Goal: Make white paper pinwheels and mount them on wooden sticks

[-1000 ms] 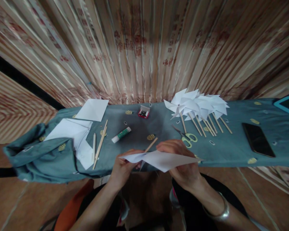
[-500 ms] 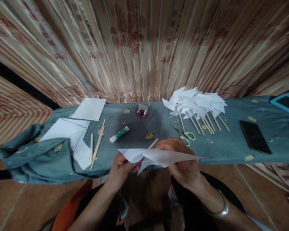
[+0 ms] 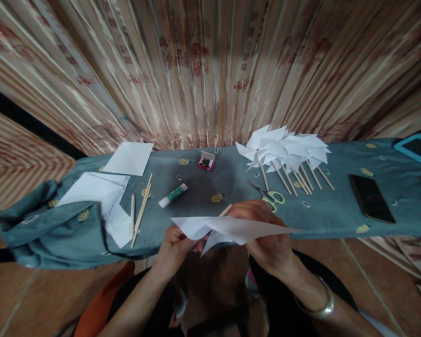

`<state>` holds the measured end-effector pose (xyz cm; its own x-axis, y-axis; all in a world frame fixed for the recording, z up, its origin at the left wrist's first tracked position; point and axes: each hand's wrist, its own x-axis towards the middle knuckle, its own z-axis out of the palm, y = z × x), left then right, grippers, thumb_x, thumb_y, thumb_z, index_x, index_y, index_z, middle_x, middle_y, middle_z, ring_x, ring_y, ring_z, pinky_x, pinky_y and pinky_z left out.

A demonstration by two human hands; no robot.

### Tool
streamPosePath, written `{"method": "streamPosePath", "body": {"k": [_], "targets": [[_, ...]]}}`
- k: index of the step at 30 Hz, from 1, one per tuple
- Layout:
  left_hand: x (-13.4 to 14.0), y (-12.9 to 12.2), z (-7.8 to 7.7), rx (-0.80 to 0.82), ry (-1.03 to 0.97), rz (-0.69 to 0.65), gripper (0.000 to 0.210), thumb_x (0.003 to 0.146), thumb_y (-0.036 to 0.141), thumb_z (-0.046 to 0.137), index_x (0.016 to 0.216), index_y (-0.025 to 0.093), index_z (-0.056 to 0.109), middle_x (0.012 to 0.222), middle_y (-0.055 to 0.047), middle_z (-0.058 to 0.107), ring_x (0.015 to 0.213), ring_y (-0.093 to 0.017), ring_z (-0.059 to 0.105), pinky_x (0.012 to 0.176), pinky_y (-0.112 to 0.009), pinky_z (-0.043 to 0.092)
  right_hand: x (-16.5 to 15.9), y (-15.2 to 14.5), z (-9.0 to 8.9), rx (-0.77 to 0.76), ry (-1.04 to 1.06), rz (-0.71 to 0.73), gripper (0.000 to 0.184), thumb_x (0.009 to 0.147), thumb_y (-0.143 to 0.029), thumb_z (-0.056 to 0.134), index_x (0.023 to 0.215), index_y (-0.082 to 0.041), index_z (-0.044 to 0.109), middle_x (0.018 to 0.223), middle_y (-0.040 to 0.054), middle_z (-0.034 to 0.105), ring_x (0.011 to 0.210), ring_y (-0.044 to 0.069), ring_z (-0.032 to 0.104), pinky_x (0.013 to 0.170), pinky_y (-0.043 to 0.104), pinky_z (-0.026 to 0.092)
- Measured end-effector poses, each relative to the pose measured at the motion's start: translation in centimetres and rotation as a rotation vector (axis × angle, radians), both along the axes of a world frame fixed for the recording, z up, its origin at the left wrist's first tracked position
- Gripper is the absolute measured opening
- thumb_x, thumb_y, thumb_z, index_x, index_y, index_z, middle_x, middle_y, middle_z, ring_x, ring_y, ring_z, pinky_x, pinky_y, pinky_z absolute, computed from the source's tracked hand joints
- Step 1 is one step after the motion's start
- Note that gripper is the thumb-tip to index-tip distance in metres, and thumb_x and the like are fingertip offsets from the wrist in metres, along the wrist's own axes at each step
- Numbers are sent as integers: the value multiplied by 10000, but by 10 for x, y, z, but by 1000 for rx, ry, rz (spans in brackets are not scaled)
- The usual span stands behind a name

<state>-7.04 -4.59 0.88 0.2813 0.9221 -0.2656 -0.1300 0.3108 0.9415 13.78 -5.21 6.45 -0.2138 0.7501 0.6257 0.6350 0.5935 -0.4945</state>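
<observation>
Over the table's front edge, a white paper pinwheel (image 3: 231, 229) is held between both hands. My left hand (image 3: 177, 245) pinches it from the left, near its middle, with the fingertips partly behind the paper. My right hand (image 3: 263, 229) is closed behind the right-hand blade, and most of its fingers are hidden. A wooden stick (image 3: 226, 210) pokes out behind the paper beside my right fingers; whether it is joined to the pinwheel cannot be seen. Green-handled scissors (image 3: 274, 200) lie just beyond my right hand. A glue stick (image 3: 173, 195) rests beyond my left hand.
Several finished pinwheels (image 3: 287, 150) on sticks lie together at the back right. A small red box of dark pins (image 3: 206, 162) sits open at the back. Paper sheets (image 3: 91, 189), loose sticks (image 3: 142, 213) and a white pencil (image 3: 132, 214) are at left, a phone (image 3: 371, 199) at right.
Both hands keep almost the same hold on the pinwheel. The stick behind it shows slightly further right, by a very small amount.
</observation>
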Motion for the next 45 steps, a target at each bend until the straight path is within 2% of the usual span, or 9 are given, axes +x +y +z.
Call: {"method": "streamPosePath", "body": {"k": [10,17,23,45], "targets": [[6,1,18,-1,-43,-22,368,676,412,754,489,144,585,460,0,528,467,-107,475,499,-237,377,-2,-1,-2,22,13,-7,163,907,-162,475,986,-246,590,880,30,710,887,204,654,819,364,503],[7,2,14,25,-33,5,360,666,399,764,490,144,582,442,12,511,456,-94,442,500,-234,365,-1,-1,-2,10,17,4,176,898,-143,476,998,-238,585,901,32,711,902,199,646,829,359,497],[9,3,20,39,72,34,406,628,437,785,448,157,553,445,7,520,479,-111,467,517,-248,382,0,-1,-3,-4,11,-4,171,907,-169,471,996,-251,592,896,20,709,898,197,651,832,359,495],[6,3,9,30,47,76,340,588,348,819,463,133,586,443,11,529,457,-82,431,476,-212,339,0,-2,1,-14,10,0,164,884,-132,489,956,-234,595,875,25,711,878,192,646,823,352,490]]}}
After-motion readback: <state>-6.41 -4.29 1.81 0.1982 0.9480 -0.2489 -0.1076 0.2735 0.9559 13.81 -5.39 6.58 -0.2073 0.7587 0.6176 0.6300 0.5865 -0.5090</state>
